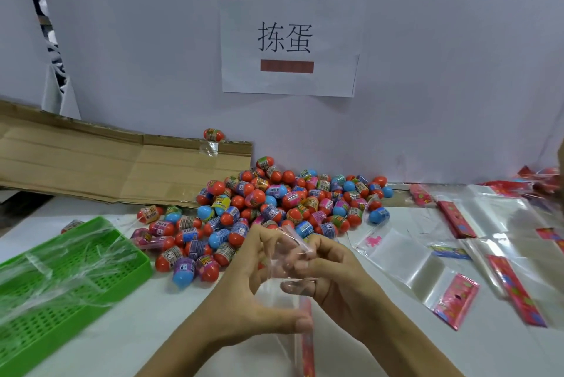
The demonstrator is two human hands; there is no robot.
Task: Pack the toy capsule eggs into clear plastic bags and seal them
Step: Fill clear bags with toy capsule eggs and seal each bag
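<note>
While eggs (pixel 274 208) lie beyond, each hand's grip, left (pixel 256 285) and right (pixel 332 273), pinches the clear bag (pixel 280 294).

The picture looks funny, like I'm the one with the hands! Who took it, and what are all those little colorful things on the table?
The camera sits on a person's head, so you see what that person sees, looking down at the table. The left hand and right hand both pinch a clear plastic bag with a red printed strip along its edge. Behind the hands lies a big pile of toy capsule eggs, red and blue. To the left is a green tray with crinkly clear plastic over it. To the right lie more empty bags. A flat piece of cardboard leans at the back, and a paper sign hangs on the wall.
</note>
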